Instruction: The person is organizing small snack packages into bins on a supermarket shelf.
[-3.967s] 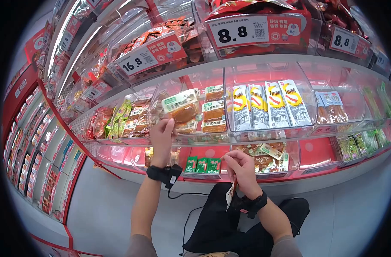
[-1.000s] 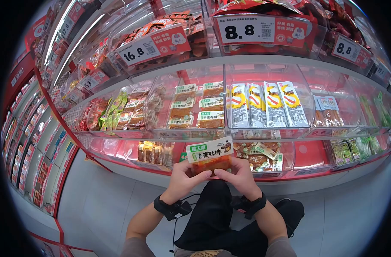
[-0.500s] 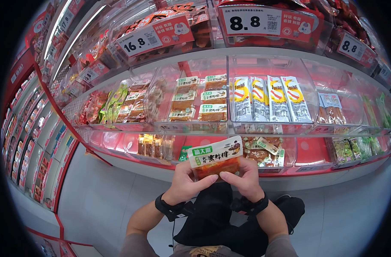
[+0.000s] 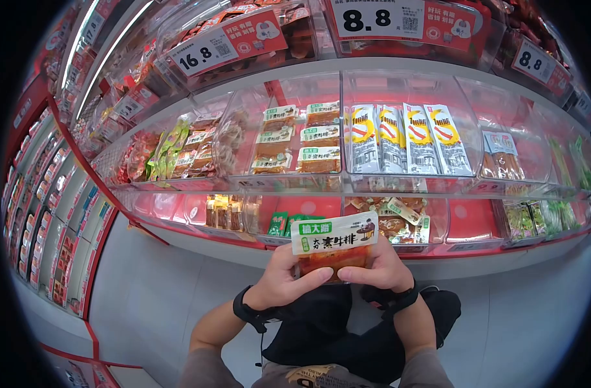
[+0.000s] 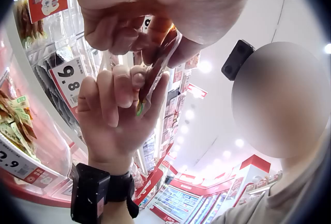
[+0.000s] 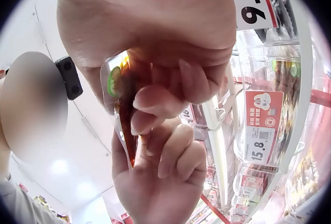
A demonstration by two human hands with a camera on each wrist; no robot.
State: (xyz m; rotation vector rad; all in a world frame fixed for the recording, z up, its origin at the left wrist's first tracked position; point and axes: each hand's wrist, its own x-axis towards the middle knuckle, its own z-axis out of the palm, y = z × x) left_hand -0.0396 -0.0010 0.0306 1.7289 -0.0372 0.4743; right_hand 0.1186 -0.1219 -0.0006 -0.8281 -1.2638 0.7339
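Both hands hold one flat sealed food packet (image 4: pixel 334 242), with a white label and green logo above reddish-brown contents. My left hand (image 4: pixel 286 278) grips its left side and my right hand (image 4: pixel 383 268) its right side. The thumbs press on the front near the lower edge, tips close together, while the other fingers are behind it. From the left wrist the packet (image 5: pixel 158 71) appears edge-on, pinched between thumb and curled fingers. A green-rimmed picture shows on the packet (image 6: pixel 118 81) in the right wrist view.
A clear bin (image 4: pixel 244 183) ahead holds similar packets (image 4: pixel 319 136) in two columns. Beside them stand yellow-and-white packets (image 4: pixel 408 139). Green packets (image 4: pixel 279 223) lie on the lower shelf, just beyond the hands. Price tags (image 4: pixel 227 48) line the shelf above.
Four seconds ago my left hand was up at the bin with a packet and my right hand held another edge-on; now both hold one packet. Lately it tilted, then levelled, shifting slightly right.
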